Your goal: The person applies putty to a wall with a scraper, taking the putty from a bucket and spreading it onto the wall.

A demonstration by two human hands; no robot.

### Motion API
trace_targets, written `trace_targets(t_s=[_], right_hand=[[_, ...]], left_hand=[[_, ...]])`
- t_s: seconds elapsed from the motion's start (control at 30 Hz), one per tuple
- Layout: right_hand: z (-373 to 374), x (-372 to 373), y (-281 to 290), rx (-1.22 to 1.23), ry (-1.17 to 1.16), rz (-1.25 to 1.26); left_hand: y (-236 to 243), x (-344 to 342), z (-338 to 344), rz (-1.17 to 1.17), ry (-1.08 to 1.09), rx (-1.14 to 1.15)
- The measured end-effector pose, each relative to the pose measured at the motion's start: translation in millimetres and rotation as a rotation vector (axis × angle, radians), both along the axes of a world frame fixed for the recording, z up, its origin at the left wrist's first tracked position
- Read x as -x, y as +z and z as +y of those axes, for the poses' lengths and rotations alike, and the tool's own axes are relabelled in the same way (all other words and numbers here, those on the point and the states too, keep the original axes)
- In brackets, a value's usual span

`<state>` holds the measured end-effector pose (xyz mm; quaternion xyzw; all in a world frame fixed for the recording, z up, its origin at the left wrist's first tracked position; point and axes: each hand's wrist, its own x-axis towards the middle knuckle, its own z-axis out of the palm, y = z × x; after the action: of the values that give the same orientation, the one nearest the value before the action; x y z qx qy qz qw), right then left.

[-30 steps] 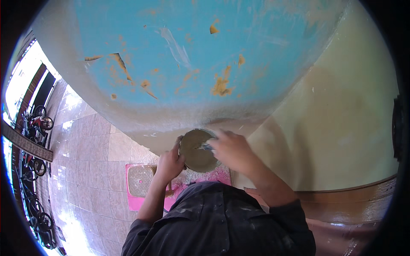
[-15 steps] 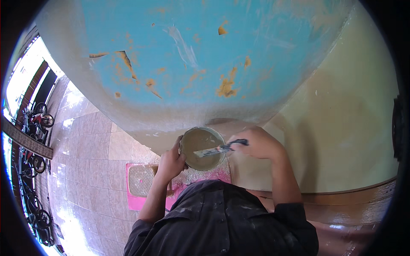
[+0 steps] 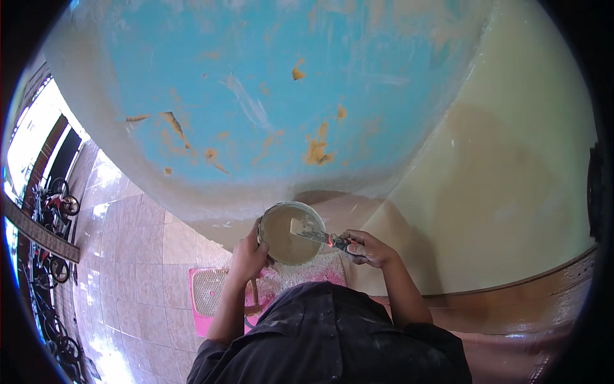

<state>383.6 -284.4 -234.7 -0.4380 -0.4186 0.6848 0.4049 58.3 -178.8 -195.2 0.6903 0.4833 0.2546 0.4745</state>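
Observation:
My left hand [image 3: 248, 256] grips the left side of a round tub [image 3: 276, 229] in front of my body, its fingers wrapped round the rim and wall. Beige, wet-looking paste coats the inside of the tub. In my right hand [image 3: 371, 249] is a putty knife [image 3: 314, 236], held by its dark handle with a reddish band. Its blade points left over the tub's opening, and a pale dab of paste shows near its tip. Beyond the tub stands a wall with a blue painted area [image 3: 211, 80], marked by flaked orange-brown patches and a whitish smear.
Below the tub lies a pink, perforated plastic piece [image 3: 203, 318], spattered with pale bits. Tiled floor [image 3: 147, 256] spreads to the left, with several motorcycles [image 3: 61, 205] at the far left. A pale greenish wall [image 3: 511, 160] rises on the right, with a brown ledge [image 3: 499, 313] along its foot.
My right hand has shifted down and right, turning the putty knife so its blade tilts up leftward. The tub has moved slightly down and left. The wall sits lower in view.

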Motion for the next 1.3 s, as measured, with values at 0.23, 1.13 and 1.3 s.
trace_targets(t_s=[0.23,1.13,1.3], right_hand=[[15.1,-9.5,-0.8,0.107,-0.017,0.174],[63.4,-91.9,345.6,-1.391,-1.474,-1.101],[84.1,-99.0,354.9,-1.112,-1.520,-1.285]], left_hand=[[8.8,-14.7,-1.1,-0.022,-0.031,0.033],[-15.7,-29.0,1.4,-0.092,-0.097,0.078],[-16.0,-34.2,7.0,-0.039,-0.127,0.085]])
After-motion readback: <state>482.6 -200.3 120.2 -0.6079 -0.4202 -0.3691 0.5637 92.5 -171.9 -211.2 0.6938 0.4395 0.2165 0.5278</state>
